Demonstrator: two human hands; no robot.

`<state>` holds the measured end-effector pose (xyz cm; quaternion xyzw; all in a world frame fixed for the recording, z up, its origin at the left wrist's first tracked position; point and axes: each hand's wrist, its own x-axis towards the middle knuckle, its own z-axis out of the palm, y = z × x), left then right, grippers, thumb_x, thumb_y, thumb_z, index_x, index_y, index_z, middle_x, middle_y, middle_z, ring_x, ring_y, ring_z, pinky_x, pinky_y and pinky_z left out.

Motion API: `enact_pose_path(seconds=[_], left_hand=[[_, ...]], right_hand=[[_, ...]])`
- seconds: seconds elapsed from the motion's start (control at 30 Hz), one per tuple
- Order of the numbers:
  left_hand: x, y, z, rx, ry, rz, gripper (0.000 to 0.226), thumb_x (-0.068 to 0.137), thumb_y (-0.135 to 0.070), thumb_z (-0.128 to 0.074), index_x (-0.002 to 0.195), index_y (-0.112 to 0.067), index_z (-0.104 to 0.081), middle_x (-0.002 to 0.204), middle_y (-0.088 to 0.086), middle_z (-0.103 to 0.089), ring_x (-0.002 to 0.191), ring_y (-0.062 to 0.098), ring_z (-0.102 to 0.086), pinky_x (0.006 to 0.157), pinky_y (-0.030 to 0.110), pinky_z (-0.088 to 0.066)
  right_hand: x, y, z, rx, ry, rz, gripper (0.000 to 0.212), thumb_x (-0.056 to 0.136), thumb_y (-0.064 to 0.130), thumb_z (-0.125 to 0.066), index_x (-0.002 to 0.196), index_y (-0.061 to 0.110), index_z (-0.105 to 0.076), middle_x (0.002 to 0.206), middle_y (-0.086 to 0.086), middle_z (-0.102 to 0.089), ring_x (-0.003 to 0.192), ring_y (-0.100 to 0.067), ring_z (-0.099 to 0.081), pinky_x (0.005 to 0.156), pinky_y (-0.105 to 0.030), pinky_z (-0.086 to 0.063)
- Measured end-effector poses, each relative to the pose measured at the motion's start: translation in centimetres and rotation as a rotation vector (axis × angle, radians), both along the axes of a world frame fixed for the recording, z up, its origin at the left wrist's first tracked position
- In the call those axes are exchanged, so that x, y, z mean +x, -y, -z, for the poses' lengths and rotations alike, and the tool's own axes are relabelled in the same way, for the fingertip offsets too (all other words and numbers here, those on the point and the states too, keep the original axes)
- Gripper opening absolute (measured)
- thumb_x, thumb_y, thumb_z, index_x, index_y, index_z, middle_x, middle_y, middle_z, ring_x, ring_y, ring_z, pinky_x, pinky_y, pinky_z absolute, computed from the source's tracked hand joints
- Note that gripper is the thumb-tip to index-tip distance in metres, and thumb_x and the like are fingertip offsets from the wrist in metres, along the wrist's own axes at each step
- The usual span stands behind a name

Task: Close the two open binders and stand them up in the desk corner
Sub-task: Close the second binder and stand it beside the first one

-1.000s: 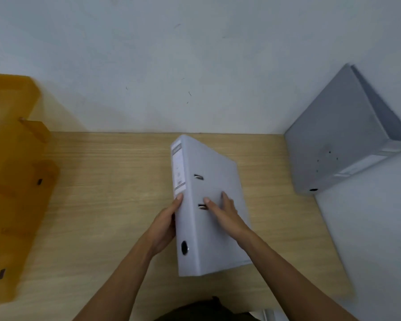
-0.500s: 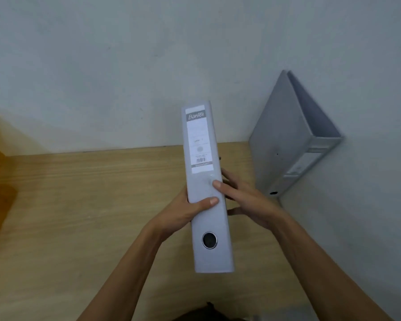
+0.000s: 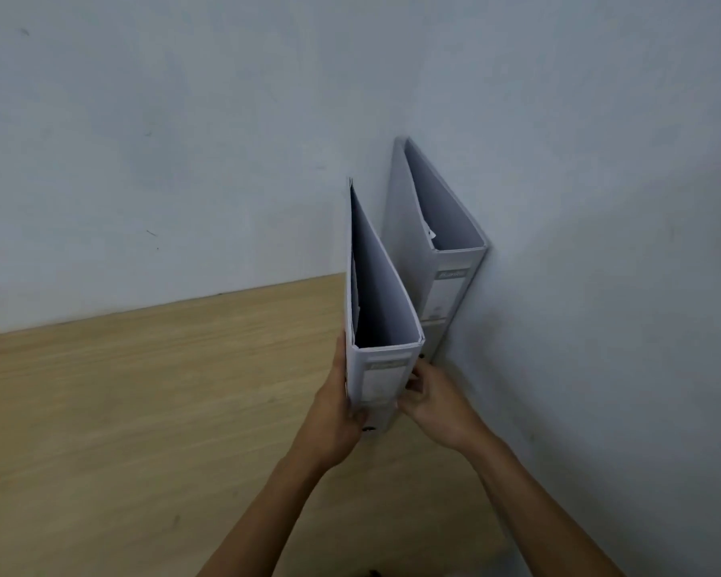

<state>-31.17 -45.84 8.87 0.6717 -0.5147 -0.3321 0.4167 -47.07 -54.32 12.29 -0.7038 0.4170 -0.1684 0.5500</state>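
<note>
Two grey lever-arch binders stand upright at the right end of the wooden desk [image 3: 142,410], spines facing me. The far binder [image 3: 446,285] stands in the corner, against the right wall. The near binder [image 3: 381,360] stands just left of it, closed, with papers showing at its top. My left hand [image 3: 336,414] grips the near binder's left cover low down. My right hand [image 3: 433,403] holds its right side near the spine's lower part. Whether the near binder touches the far one is hidden.
Pale grey walls meet at the corner behind the binders. The desk's back edge runs along the wall to the left. My forearms reach in from the bottom of the view.
The near binder went from lying flat to tilted up with spine toward me, then to upright beside the corner binder. My view swung right; the orange tray left the frame.
</note>
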Motion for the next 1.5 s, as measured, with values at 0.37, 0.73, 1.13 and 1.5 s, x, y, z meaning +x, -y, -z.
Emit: enact_pose_path(seconds=[0.37, 0.73, 1.13, 1.5], left_hand=[[0.4, 5.6, 0.9, -0.018, 0.048, 0.021, 0.099, 0.08, 0.002, -0.07, 0.159, -0.012, -0.011, 0.138, -0.01, -0.043, 0.116, -0.034, -0.036, 0.085, -0.007, -0.036], [1.2, 10.1, 1.0, -0.052, 0.035, -0.001, 0.102, 0.077, 0.008, -0.071, 0.158, -0.01, -0.011, 0.134, -0.013, -0.043, 0.114, -0.036, -0.035, 0.084, -0.01, -0.035], [2.9, 12.3, 1.9, 0.002, 0.085, 0.04, 0.101, 0.077, 0.01, -0.071, 0.157, -0.006, -0.013, 0.123, -0.041, -0.038, 0.114, -0.036, -0.035, 0.081, -0.011, -0.034], [2.7, 12.4, 1.3, 0.03, 0.063, 0.008, 0.103, 0.08, 0.009, -0.067, 0.158, -0.019, -0.007, 0.138, -0.005, -0.044, 0.124, 0.005, -0.043, 0.081, -0.007, -0.039]], right_hand=[[-0.2, 3.5, 2.4, -0.064, 0.039, 0.232, 0.05, 0.086, 0.007, -0.074, 0.133, 0.023, -0.064, 0.11, 0.015, -0.072, 0.096, 0.011, -0.066, 0.072, -0.003, -0.05], [1.0, 7.1, 2.8, -0.087, -0.065, 0.41, 0.023, 0.08, 0.019, -0.082, 0.074, 0.026, -0.06, 0.081, 0.011, -0.067, 0.076, 0.004, -0.061, 0.058, -0.007, -0.042], [2.0, 8.4, 3.0, -0.088, -0.075, 0.39, 0.019, 0.086, 0.032, -0.077, 0.069, 0.024, -0.073, 0.063, 0.015, -0.068, 0.054, 0.008, -0.06, 0.051, -0.004, -0.039], [2.3, 8.2, 2.8, -0.082, -0.086, 0.4, 0.014, 0.087, 0.031, -0.075, 0.078, 0.02, -0.076, 0.069, 0.014, -0.069, 0.063, 0.003, -0.061, 0.052, -0.003, -0.041]])
